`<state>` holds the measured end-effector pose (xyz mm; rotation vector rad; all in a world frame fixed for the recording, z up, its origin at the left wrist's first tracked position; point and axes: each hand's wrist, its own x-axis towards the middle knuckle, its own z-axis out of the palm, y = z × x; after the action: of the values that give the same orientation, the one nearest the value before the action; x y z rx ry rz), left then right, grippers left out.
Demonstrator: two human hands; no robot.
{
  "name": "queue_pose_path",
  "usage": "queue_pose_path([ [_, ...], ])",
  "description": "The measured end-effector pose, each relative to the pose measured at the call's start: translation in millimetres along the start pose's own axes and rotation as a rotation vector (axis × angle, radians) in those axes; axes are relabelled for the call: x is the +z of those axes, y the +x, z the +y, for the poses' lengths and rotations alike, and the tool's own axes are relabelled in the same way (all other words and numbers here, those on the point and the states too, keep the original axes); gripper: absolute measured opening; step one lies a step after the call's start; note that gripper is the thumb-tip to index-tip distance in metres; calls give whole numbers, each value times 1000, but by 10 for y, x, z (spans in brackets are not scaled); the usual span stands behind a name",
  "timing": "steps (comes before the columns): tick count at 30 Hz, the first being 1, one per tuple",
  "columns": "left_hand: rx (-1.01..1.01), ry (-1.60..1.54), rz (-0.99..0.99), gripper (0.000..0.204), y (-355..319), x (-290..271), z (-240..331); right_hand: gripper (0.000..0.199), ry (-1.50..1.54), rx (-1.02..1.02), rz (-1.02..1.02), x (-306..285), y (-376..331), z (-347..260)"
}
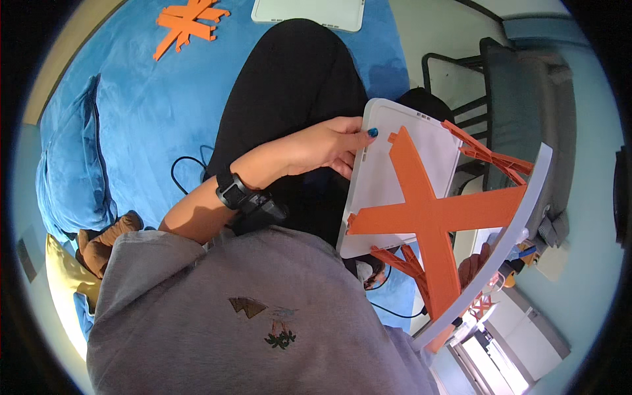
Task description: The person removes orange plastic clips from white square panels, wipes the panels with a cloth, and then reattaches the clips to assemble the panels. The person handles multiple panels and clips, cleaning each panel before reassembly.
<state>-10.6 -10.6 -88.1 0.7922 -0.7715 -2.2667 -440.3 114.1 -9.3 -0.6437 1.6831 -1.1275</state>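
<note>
A small plastic rack is propped against my lap, made of a white rectangular panel (pixel 385 158), a second pale panel (pixel 526 204) seen edge-on at the right, and orange X-shaped braces (pixel 431 214) between them. My left hand (pixel 336 146) is closed on the white panel's near-left edge, thumb on its face and fingers behind. Behind the lower right of the rack, my right hand (pixel 475 264) is mostly hidden; its shadowed fingers appear against the pale panel. Part of the skin of that arm shows below the panel's lower end.
More orange X-shaped pieces (pixel 187 25) and another white panel (pixel 309 13) lie on the blue bedspread (pixel 151 112) ahead. A blue pillow (pixel 76 164) and a brown plush toy (pixel 108 240) are at the left. A dark chair (pixel 526 112) stands at the right, and a black cable (pixel 187 171) crosses the bed.
</note>
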Motion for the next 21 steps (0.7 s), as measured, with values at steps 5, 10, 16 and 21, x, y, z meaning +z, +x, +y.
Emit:
queue_pose_path([
  [5, 96, -34, 100, 46, -45, 56, -51, 48, -141, -90, -168, -315, 339, 108],
  [10, 146, -15, 167, 56, -134, 121, -101, 61, -23, -53, -457, -438, 599, -14],
  [16, 174, -27, 107, 61, -159, 111, -103, 65, -426, -116, -231, -314, 567, -285],
  [21, 208, -26, 93, 61, -182, 105, -96, 60, -441, -153, -212, -98, 541, -400],
])
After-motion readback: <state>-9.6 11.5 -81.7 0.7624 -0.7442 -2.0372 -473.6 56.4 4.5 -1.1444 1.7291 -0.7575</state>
